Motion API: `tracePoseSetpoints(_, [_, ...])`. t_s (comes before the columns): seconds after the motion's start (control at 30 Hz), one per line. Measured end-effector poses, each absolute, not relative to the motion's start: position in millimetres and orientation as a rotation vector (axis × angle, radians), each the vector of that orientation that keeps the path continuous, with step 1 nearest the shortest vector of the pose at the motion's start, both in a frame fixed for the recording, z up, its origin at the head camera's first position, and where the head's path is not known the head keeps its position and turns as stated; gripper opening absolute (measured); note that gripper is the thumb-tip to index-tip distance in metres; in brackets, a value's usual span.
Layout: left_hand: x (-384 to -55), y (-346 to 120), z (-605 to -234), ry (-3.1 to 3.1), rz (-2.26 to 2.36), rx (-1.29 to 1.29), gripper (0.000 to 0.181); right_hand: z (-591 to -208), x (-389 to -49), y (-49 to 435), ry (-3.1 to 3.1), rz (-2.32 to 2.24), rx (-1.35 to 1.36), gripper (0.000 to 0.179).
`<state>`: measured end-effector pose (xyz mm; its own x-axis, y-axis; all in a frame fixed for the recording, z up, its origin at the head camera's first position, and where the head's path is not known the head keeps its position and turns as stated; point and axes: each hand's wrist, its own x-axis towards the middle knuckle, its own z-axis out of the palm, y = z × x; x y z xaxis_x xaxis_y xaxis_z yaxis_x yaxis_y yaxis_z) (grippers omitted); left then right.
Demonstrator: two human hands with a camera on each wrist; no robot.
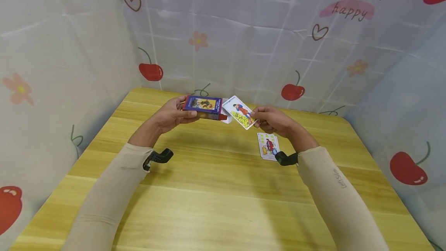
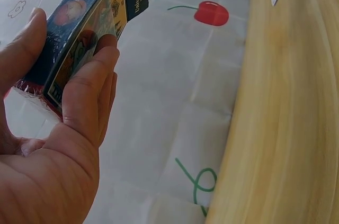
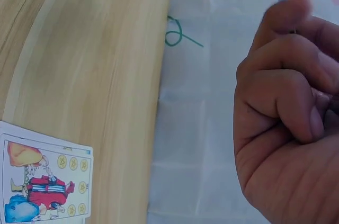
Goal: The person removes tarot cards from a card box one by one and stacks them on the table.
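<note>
My left hand [image 1: 174, 113] grips a dark blue tarot card box [image 1: 203, 104] above the back of the table, thumb along its near side. In the left wrist view, "Universal Waite Tarot Deck" is partly readable on the box [image 2: 87, 28]. The box's open end, with a red flap [image 1: 223, 117], faces right. Between thumb and fingers, my right hand [image 1: 273, 119] pinches a tarot card [image 1: 239, 112] showing a figure over yellow discs. The card's left edge overlaps the box's open end. In the right wrist view the hand [image 3: 288, 91] hides the card almost wholly.
A small pile of tarot cards [image 1: 267, 146] lies face up on the wooden table [image 1: 209, 189], below my right hand. Behind the table hangs a white sheet [image 1: 237, 61] printed with cherries and hearts. Similar sheets stand at both sides.
</note>
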<state>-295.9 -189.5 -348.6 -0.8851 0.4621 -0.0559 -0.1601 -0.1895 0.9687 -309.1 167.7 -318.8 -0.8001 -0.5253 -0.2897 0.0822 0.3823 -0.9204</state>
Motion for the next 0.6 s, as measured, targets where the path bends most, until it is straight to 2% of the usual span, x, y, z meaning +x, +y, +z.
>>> tracePoseSetpoints(0.6, [-295.1, -188.9, -347.4, 1.689, 2.124, 0.330, 0.079, -334.8, -304.4, 186.0, 2.259, -1.409, -0.172, 0.027])
